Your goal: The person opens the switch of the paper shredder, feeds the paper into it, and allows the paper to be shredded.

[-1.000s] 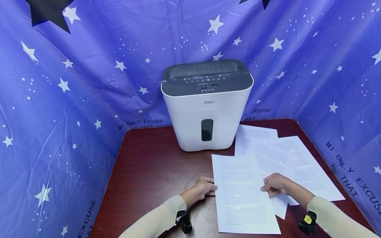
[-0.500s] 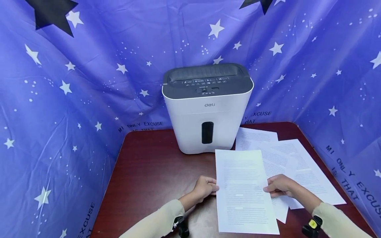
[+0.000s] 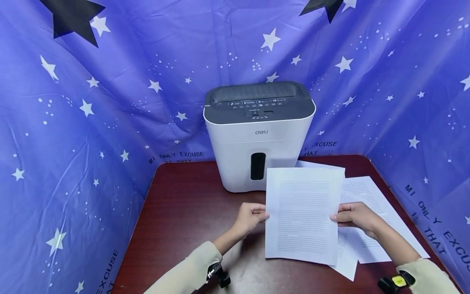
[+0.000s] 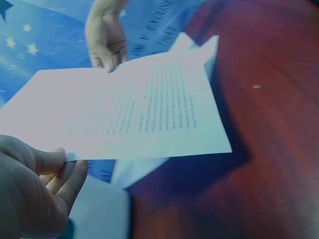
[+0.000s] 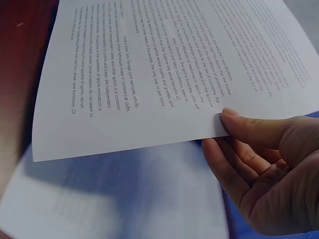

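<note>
A printed sheet of paper is held up above the table, tilted toward the head camera. My left hand pinches its left edge between thumb and fingers. At the opposite edge my right hand pinches it the same way; the right wrist view shows the thumb on top of the paper and the fingers below. In the left wrist view the sheet spans both hands. Behind it stands a white paper shredder with a dark grey top, its lower right part hidden by the sheet.
More printed sheets lie overlapping on the right side of the dark red table. A blue curtain with stars surrounds the table's back and sides. Each wrist carries a small black camera.
Both hands have raised the sheet off the table and tipped its face up toward the head camera. The sheet now covers part of the shredder's front. The view has shifted slightly.
</note>
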`<state>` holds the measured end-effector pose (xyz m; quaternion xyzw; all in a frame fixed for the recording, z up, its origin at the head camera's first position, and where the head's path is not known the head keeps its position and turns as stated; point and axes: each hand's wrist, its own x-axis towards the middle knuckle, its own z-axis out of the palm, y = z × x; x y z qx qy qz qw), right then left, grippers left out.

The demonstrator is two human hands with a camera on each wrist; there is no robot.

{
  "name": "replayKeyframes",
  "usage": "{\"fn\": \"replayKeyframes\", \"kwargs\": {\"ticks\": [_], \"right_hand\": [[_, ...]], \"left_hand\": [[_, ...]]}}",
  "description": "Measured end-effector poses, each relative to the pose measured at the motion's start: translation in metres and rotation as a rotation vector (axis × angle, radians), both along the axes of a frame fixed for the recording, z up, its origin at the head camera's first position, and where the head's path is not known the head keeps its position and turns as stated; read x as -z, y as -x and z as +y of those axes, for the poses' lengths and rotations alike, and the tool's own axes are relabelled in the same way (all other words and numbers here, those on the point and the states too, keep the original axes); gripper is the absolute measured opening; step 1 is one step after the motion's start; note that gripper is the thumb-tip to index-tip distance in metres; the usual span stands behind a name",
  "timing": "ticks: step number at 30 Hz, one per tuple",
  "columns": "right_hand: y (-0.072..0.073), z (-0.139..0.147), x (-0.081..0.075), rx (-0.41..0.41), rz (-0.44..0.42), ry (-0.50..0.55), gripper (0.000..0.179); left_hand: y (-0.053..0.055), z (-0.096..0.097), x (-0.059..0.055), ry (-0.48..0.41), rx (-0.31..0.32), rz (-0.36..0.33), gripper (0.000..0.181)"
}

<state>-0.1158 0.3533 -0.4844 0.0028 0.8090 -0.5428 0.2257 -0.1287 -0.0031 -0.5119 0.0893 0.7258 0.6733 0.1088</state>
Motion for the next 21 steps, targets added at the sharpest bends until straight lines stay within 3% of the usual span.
{"fn": "replayKeyframes", "kwargs": {"ticks": [9,15,21], "right_hand": [[0.014,-0.011,-0.055,0.056,0.174,0.009,0.007],[0.024,-0.019,-0.093,0.074,0.31,0.048,0.005],[0.031,-0.03,-0.12,0.107,0.34,0.102,0.02]], "left_hand": [[0.022,-0.015,-0.051,0.021,0.011,0.14,0.02],[0.033,-0.024,-0.086,-0.048,-0.02,0.141,0.023],[0.04,-0.032,-0.117,-0.069,-0.081,0.184,0.021]]}}
